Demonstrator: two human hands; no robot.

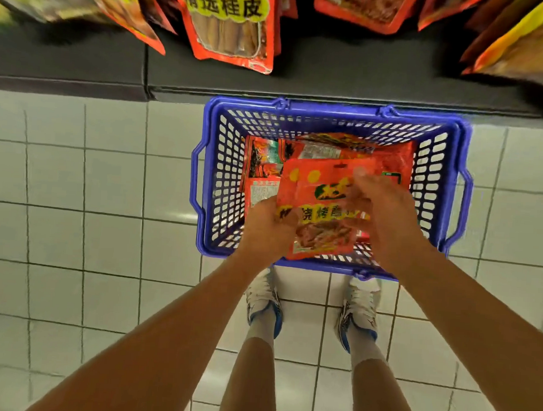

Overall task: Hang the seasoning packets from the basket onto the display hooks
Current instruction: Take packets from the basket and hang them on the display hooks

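A flat red plastic seasoning packet with yellow writing [319, 205] is up between the two hands, just above the blue plastic basket with holes in its sides [224, 177]. The packet's long way runs from the person toward the shelf, so the end with the little hang hole is the far end, pointing at the display, and the picture end is close to the body. That matters most, I think, because the hole has to meet a hook, and no hook shows here (only the bottoms of the hanging bags do). The left hand [268, 229] is at the packet's near left corner, with the thumb on the front and the other fingers hidden behind, so it pinches the packet. The right hand [379, 216] lies over the packet's right side with its fingers bent onto it, but it is blurry, and I cannot tell if it really holds on or just touches. Both hands are on the packet, so neither is nearer. More red seasoning packets [265, 173] lie in the basket under it. The hanging orange-red bag of brown bark sticks [232, 25] is well above and ahead, so the packet has to go up and forward.
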